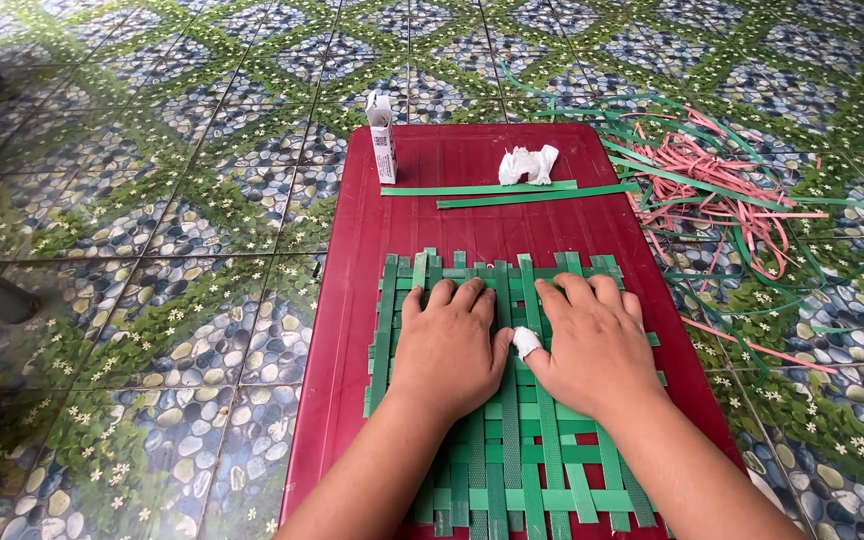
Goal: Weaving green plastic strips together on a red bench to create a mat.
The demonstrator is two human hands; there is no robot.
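Green plastic strapping, woven over-under into a flat mat (512,440), lies on a dark red ribbed board (452,220) set on a pebble-and-leaf patterned tile floor (152,300). Both hands are flat on the upper half of the mat, palms down, fingers extended and slightly spread, gripping nothing; left hand (447,350) and right hand (592,345) sit side by side, thumbs almost touching at the centre. Likely reason for the pose: downward pressure keeps the loose weave from shifting and holds the strips square, judging by how the free strip ends stick out unevenly along the top edge. The right thumb carries a white wrap (526,342), looks like tape or a bandage. Two loose green strips (512,192) lie crosswise further up the board, clear of the mat, within reach. Beside them, a crumpled white wad (528,165), tissue or tape, cannot tell which. At the board's far left corner stands a small upright carton (382,140), narrow, white with red trim and a dark square code patch on its side; top flap is open. Off the board to the right, a tangled pile of pink and green strips (722,190) sprawls on the tiles, well apart from the hands
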